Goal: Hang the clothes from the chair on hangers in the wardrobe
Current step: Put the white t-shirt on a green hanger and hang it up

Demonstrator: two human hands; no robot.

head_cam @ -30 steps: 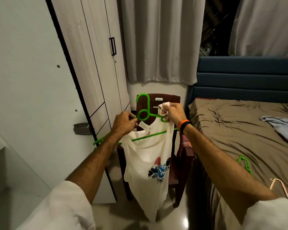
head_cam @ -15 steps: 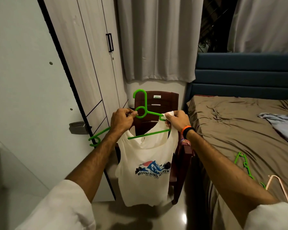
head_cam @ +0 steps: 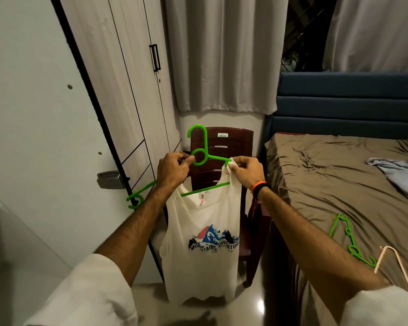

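My left hand (head_cam: 172, 170) pinches the green hanger (head_cam: 199, 156); my right hand (head_cam: 245, 170) grips the white vest (head_cam: 203, 234) strap over it.

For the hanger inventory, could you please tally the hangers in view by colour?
Green: 2, one held in the hands, one on the bed
Pink: 1, on the bed
Total: 3

We see a bright green hanger (head_cam: 199, 156) at centre, carrying a cream vest (head_cam: 203, 245) printed with blue mountains, a red sun and dark lettering. Behind it stands a dark brown chair (head_cam: 236, 147); at right, an olive-brown bedsheet (head_cam: 327, 184) and navy headboard (head_cam: 349, 100).
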